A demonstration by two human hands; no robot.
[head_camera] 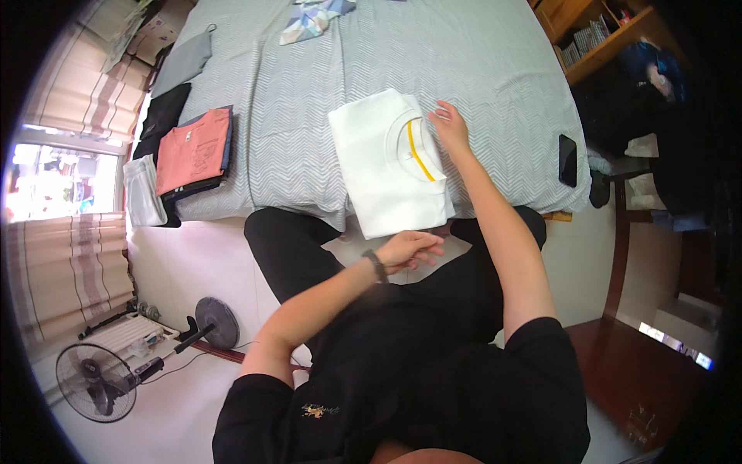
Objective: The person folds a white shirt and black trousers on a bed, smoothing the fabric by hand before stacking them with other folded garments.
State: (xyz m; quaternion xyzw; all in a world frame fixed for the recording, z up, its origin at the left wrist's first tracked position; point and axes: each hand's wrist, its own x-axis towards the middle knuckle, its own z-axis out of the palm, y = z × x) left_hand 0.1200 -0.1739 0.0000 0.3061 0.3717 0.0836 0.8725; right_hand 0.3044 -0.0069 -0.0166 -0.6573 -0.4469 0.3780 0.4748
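A folded white T-shirt [377,156] lies at the front edge of the bed [493,75], its near end jutting out past the edge over the floor. Yellow tape lines its round collar [418,149], which faces to the right. My left hand [408,250], with a dark band at the wrist, hovers just below the shirt's near end; its fingers are apart and hold nothing. Beside the collar, at the shirt's upper right, is my right hand [449,124], fingers spread and empty. Whether its fingertips touch the cloth I cannot tell.
On the bed's left side lie a stack topped by a folded pink T-shirt [194,151], black clothes [165,113] and a grey garment [182,61]. A phone [567,160] rests near the right edge. A patterned cloth [316,20] lies far back. A fan [95,383] stands lower left.
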